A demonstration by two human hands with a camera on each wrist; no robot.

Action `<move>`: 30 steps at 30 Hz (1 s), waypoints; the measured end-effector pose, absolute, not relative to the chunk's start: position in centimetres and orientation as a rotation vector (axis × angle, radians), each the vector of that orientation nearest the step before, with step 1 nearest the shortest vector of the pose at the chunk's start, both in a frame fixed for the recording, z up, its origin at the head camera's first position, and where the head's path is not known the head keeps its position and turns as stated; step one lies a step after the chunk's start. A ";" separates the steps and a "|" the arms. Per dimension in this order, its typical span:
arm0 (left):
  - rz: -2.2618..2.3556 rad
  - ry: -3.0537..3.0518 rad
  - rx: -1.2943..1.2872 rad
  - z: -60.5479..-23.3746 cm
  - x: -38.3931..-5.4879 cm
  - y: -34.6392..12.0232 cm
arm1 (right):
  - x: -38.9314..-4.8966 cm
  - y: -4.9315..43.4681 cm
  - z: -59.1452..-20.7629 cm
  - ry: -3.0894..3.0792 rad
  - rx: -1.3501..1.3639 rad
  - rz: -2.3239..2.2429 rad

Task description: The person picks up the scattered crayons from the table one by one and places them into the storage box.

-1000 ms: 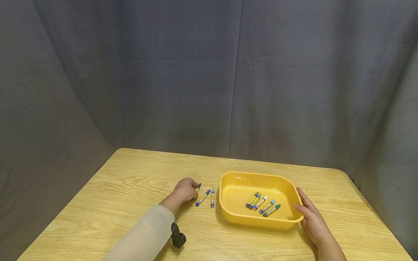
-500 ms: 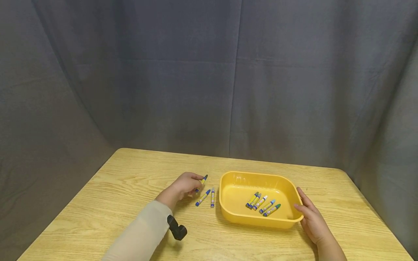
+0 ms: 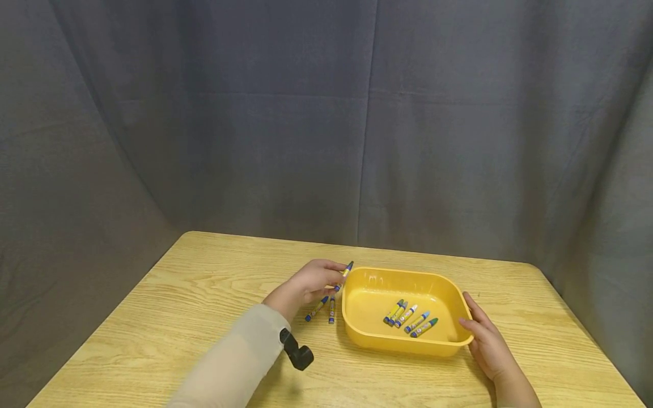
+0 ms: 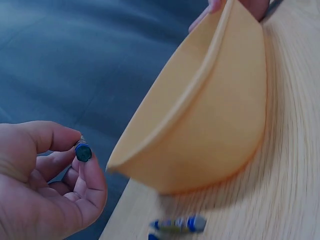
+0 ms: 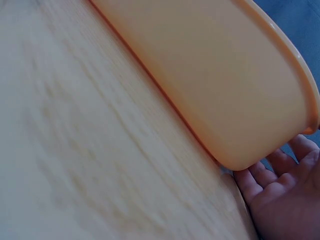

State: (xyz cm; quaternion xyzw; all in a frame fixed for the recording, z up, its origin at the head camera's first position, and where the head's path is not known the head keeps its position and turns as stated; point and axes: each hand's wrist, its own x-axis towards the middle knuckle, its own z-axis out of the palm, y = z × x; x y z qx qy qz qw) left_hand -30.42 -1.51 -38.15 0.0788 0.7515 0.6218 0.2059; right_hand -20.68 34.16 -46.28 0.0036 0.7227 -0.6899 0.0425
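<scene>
Between thumb and fingertips my left hand (image 3: pixel 315 279) pinches a dark-tipped crayon (image 3: pixel 344 275), held slanting beside the left rim of a yellow plastic basin (image 3: pixel 398 346). In the left wrist view the blue-banded butt of the crayon (image 4: pixel 83 152) faces the camera. My right hand (image 3: pixel 490 345) grips the basin's right end, thumb over the rim and fingers along the outside; the right wrist view has those fingers (image 5: pixel 265 175) against the outer wall. Several crayons (image 3: pixel 424 328) lie inside the basin on its right half.
Two more crayons lie on the wooden table (image 3: pixel 214 283) left of the basin: a blue one (image 3: pixel 316 310) and a pale-tipped one (image 3: pixel 332 311). A grey curtain (image 3: pixel 275 141) hangs behind the table. A black camera mount (image 3: pixel 297 350) juts from my left sleeve.
My left hand has lifted the dark-tipped crayon from beside the other two and carried it right and away, up to the basin's left rim. The right hand and basin have stayed put.
</scene>
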 end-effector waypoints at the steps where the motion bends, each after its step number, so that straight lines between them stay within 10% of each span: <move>1: 1.733 2.085 0.224 -38.0 -30.4 -1.1 | -20.7 34.2 -46.3 2.211 0.010 -2.113; 30: 1.473 2.349 0.110 -40.7 -28.7 8.5 | -20.7 33.5 -46.3 2.246 -0.013 -2.081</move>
